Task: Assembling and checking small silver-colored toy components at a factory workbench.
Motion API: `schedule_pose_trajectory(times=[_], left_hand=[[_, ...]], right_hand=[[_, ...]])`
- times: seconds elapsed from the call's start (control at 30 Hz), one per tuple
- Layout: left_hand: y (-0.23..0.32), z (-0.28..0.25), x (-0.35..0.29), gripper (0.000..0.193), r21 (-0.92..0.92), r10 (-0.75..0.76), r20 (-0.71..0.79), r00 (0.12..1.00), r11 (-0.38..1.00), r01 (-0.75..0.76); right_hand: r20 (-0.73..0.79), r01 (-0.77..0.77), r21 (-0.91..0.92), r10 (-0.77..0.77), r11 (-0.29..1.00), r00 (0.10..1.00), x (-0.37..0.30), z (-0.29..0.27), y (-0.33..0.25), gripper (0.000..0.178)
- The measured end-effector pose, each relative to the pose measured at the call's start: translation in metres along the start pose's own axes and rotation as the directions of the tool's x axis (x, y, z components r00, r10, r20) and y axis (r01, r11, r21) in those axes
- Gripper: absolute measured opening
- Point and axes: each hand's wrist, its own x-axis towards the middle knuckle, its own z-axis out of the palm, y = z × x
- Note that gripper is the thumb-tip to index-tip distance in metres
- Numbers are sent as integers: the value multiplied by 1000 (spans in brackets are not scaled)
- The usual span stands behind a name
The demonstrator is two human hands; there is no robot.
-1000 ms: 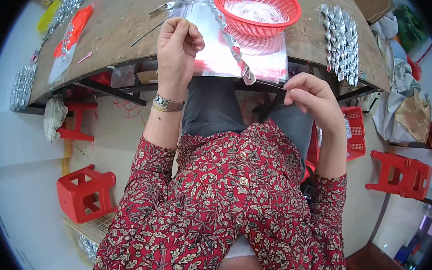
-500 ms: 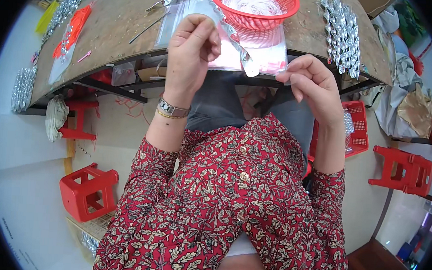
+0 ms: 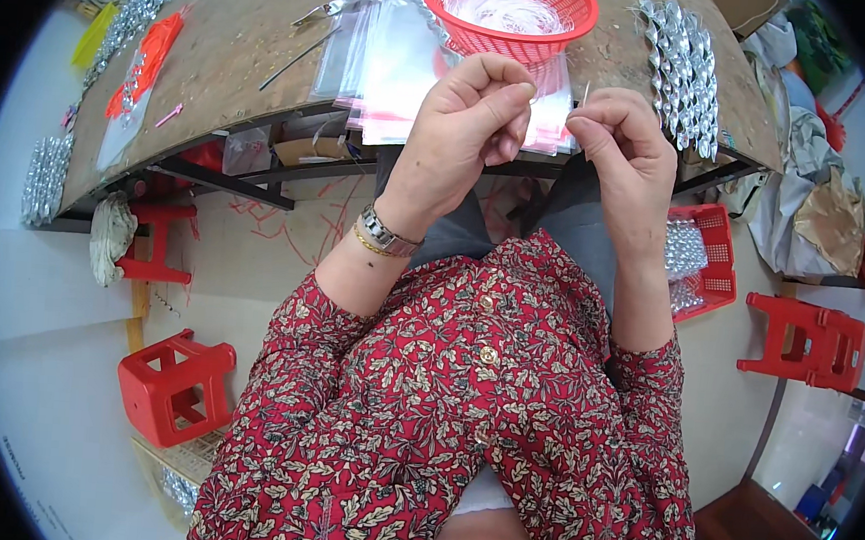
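My left hand (image 3: pixel 475 118) is raised over the front edge of the table, thumb and forefinger pinched together. Whatever lies between those fingertips is too small to make out. Close on its right, my right hand (image 3: pixel 630 143) pinches a thin pale thread (image 3: pixel 586 92), whose end sticks up above the fingers. Beneath and behind the hands lies a stack of clear plastic bags (image 3: pixel 391 76) with pink edges. A red plastic basket (image 3: pixel 509 43) holding a coil of fine white thread (image 3: pixel 511 13) stands just beyond them.
Silver twisted strips (image 3: pixel 685 77) lie in a row at the right, with more silver pieces (image 3: pixel 155 0) far left. A dark thin rod (image 3: pixel 297 57) and an orange bundle (image 3: pixel 155 55) rest on the table (image 3: pixel 238 46). Red stools (image 3: pixel 176 388) and a red crate (image 3: pixel 716 260) stand below.
My left hand has moved right, toward my right hand. The silver twisted strip that hung between the hands no longer shows there. A thread end now stands up from my right fingers.
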Motion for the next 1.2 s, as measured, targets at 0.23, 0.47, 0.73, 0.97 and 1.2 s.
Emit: schedule_pose_trajectory(times=[0.23, 0.47, 0.73, 0.97, 1.2], left_hand=[[-3, 1, 3, 14, -31, 11, 33, 999, 999, -10], [-2, 4, 2, 18, 37, 4, 23, 1000, 999, -5], [-6, 8, -2, 21, 166, 17, -11, 1000, 986, -15], [-7, 5, -4, 16, 200, 0, 10, 1000, 980, -2], [-6, 0, -6, 12, 357, 5, 52, 999, 934, -23]], right_hand=[[2, -215, 163, 218, 963, 976, 0, 2, 1, 3], [24, -251, 173, 250, 953, 968, -3, 7, -3, 12], [2, -228, 180, 232, 957, 973, -4, 12, -2, 10], [41, -228, 182, 224, 957, 974, -5, 10, 1, 6], [32, -264, 301, 267, 916, 963, -5, 7, 5, 7]])
